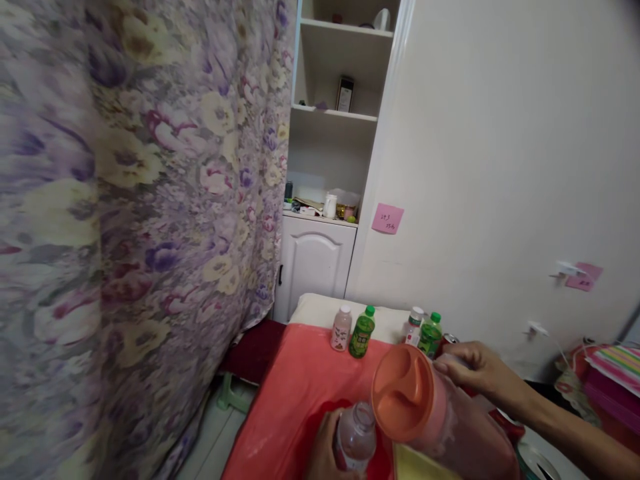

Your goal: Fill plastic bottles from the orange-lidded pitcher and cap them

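My left hand (323,450) is wrapped around a clear plastic bottle (356,437) with an uncapped mouth, low in the head view. Its lower part is hidden by my fingers and the frame edge. My right hand (465,367) grips the handle of a translucent pitcher (473,433) with an orange lid (404,393). The pitcher is tipped over toward the left, its lid close beside the bottle's mouth. A cloudy pinkish look shows through the pitcher wall. I cannot make out any stream between the two.
On the red-covered table (300,380) stand a white-capped bottle (341,330), a green bottle (362,333), another white-capped bottle (413,327), a second green bottle (430,333) and a can (449,340). A floral curtain (150,233) hangs at left; shelves (335,113) stand behind.
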Tool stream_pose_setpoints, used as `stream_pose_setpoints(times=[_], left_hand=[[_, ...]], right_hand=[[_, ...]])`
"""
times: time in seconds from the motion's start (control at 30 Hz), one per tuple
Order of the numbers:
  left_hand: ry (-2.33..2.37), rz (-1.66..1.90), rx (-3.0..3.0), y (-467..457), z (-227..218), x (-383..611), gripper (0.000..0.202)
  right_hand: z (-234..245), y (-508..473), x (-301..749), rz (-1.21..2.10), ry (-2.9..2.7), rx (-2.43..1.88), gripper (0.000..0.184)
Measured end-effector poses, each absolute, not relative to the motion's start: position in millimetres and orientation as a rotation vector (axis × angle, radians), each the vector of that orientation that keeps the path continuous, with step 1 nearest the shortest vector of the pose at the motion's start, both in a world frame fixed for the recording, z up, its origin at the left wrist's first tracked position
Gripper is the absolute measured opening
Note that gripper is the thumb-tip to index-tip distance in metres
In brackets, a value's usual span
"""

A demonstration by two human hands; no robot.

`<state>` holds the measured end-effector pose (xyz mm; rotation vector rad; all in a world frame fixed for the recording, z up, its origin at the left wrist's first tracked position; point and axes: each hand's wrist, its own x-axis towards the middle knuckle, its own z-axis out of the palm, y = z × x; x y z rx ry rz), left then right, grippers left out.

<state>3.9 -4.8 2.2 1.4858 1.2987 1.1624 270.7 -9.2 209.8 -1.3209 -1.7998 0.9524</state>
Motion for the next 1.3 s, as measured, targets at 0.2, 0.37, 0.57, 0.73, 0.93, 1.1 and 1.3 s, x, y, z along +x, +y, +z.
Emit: stream_pose_setpoints(times=[0.2, 0.37, 0.57, 0.73, 0.93, 1.1, 1.3], left_hand=[[1.176, 1.19, 1.442, -3, -8, 5, 0.073], [1.154, 1.174, 1.42, -4, -7, 3, 0.073], [1.133, 1.141, 1.469, -8, 4, 2, 0.065], [1.095, 1.121, 1.443, -8, 3, 2, 0.069], [1.117, 1.093, 1.415, -8, 1, 1, 0.074], [1.12, 1.102, 1.414, -8, 3, 2, 0.074], [1.119, 1.106, 1.446, -8, 6, 1, 0.07]], right_hand=[[216, -5, 272, 0.866, -1.977, -1.347, 0.049], [220, -3, 271, 0.803, -2.058, -1.379, 0.048], [225, -1, 271, 0.756, -2.074, -1.392, 0.053], [228, 0, 270, 0.745, -2.119, -1.44, 0.056], [230, 1, 268, 0.713, -2.144, -1.486, 0.057], [230, 2, 267, 0.698, -2.17, -1.463, 0.054], [233, 3, 265, 0.725, -2.165, -1.444, 0.054]])
